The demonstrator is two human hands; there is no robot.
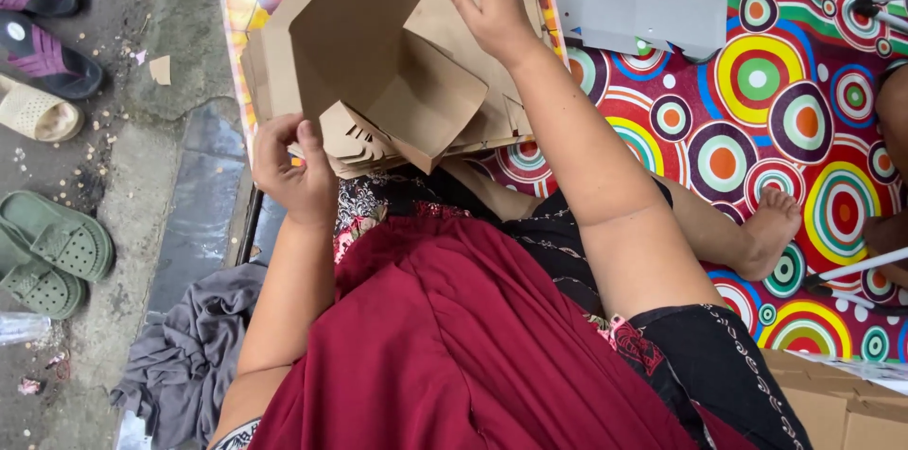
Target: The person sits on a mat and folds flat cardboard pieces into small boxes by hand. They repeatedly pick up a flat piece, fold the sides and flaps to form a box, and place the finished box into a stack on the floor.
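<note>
Sandals (43,43) and green clogs (52,247) lie on the concrete at your far left, with a grey cloth (189,355) bunched by your left elbow; none of that touches the work. Next comes your left hand (293,171), its fingers (274,133) curled shut on the near-left edge of the stack of flat brown card blanks (284,62), pinching a few tabbed edges together. Just right of it sits the half-folded brown box (397,72), standing open on top of the stack, one flap raised and one wall dropping towards your lap.

You should expect this card to be very light and thin: stiff along its flat panels, but quick to bend at the scored creases and easy to crease wrongly if you squeeze a panel mid-face. It looks dry and matte, so it should not slip. Take hold at the edges and along the fold lines, never across an open wall.

Your right hand (492,6) rests on the far side of the box, fingers spread and lying loosely on the card, gripping nothing firmly. Further right lie grey card cut-outs (643,6) on the bright circle-patterned mat (757,129), and your bare foot (771,228).
</note>
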